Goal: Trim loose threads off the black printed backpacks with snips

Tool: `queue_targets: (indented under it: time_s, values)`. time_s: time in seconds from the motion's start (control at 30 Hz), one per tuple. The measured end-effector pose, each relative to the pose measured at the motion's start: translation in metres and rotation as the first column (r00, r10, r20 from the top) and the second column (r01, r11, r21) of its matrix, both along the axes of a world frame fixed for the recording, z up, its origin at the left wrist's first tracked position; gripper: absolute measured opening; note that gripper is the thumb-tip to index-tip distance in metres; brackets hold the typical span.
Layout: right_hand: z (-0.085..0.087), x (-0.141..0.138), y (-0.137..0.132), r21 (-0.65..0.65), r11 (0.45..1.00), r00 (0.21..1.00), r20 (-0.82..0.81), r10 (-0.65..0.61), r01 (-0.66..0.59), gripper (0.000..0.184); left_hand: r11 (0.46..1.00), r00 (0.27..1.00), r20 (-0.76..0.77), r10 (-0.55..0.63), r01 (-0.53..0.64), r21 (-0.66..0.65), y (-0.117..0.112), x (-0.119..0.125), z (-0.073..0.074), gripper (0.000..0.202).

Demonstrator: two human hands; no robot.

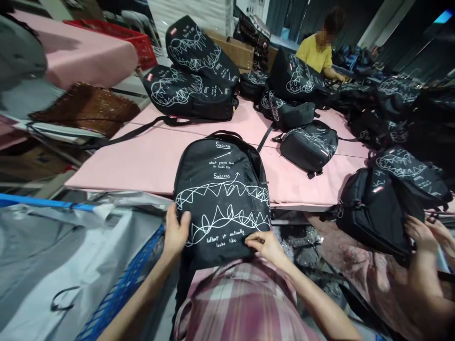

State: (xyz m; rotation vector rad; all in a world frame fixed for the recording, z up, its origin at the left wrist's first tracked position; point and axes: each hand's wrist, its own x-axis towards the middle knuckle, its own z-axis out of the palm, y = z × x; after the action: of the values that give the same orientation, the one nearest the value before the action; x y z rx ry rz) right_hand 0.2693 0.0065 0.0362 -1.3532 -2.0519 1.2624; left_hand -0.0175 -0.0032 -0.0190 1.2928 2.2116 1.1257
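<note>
A black backpack (223,199) with white scribble print and the word "Success" lies with its top on the pink table (142,161) and its bottom hanging over the near edge against my body. My left hand (176,232) grips its lower left side, fingers wrapped round the edge. My right hand (266,245) pinches the fabric at its lower right edge, fingers pressed together.
Several more black backpacks (192,90) lie piled across the table. A co-worker's hands (424,234) hold another backpack (373,208) at the right. A person in a yellow shirt (316,52) works at the far end. A blue crate (121,289) lined with grey plastic stands at my left.
</note>
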Motion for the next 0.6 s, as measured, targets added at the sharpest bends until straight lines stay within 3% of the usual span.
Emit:
queue_targets:
  time_s: [0.07,0.17,0.23,0.33,0.4,0.47,0.6]
  values:
    - [0.008,-0.002,0.033,0.107,0.993,0.997,0.035,-0.063,0.059,0.020,0.999,0.999,-0.017,-0.041,0.041,-0.012,0.000,0.012,0.011,0.080]
    - [0.019,-0.018,0.089,0.355,0.934,0.946,0.286,-0.154,0.044,0.030,0.998,0.998,-0.035,-0.060,0.058,-0.034,-0.005,0.021,0.012,0.083]
    - [0.025,-0.034,0.123,0.412,0.910,0.840,0.509,-0.188,-0.047,0.041,0.999,0.997,-0.059,-0.053,0.052,-0.012,-0.007,0.021,0.005,0.081]
    - [0.029,-0.056,0.155,0.361,0.907,0.667,0.733,-0.134,-0.215,0.032,0.997,0.992,-0.114,-0.057,0.063,0.052,-0.008,0.016,-0.008,0.078]
    - [0.031,-0.062,0.165,0.330,0.900,0.621,0.779,-0.089,-0.285,0.028,0.995,0.989,-0.137,-0.051,0.061,0.074,-0.009,0.014,-0.013,0.077]
    - [0.034,-0.058,0.167,0.328,0.894,0.623,0.779,-0.072,-0.305,0.031,0.997,0.989,-0.140,-0.049,0.058,0.060,-0.010,0.014,-0.015,0.076]
    - [0.033,-0.026,0.144,0.338,0.834,0.612,0.791,-0.001,-0.436,0.032,0.998,0.986,-0.153,-0.066,0.068,0.007,-0.015,0.021,-0.017,0.075]
